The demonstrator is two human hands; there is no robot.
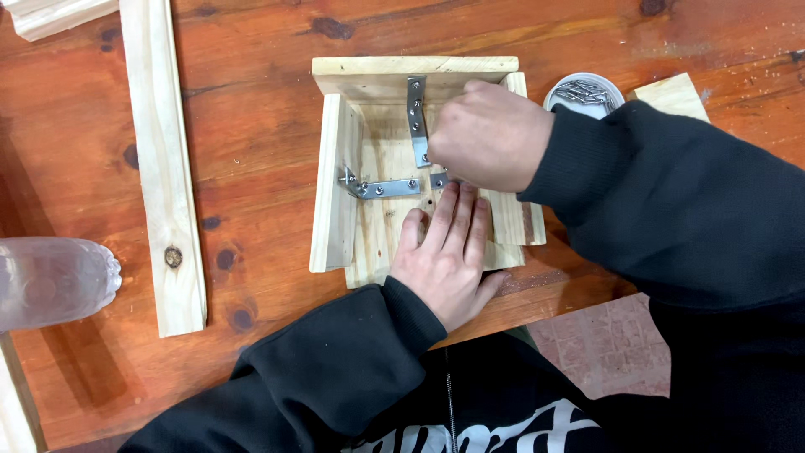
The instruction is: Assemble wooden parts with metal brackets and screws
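My left hand (449,252) lies flat and open on the floor of the wooden box (417,168) to keep it steady on the table (251,126), while beyond it my right hand (490,134) is curled over a metal bracket (438,179), its grip hidden.

- Both arms wear long black sleeves of soft, thick fabric, with ribbed cuffs at the wrists.
- The left hand (449,252) and right hand (490,134) are bare.
- The black top has a central zip and large white lettering across the chest.
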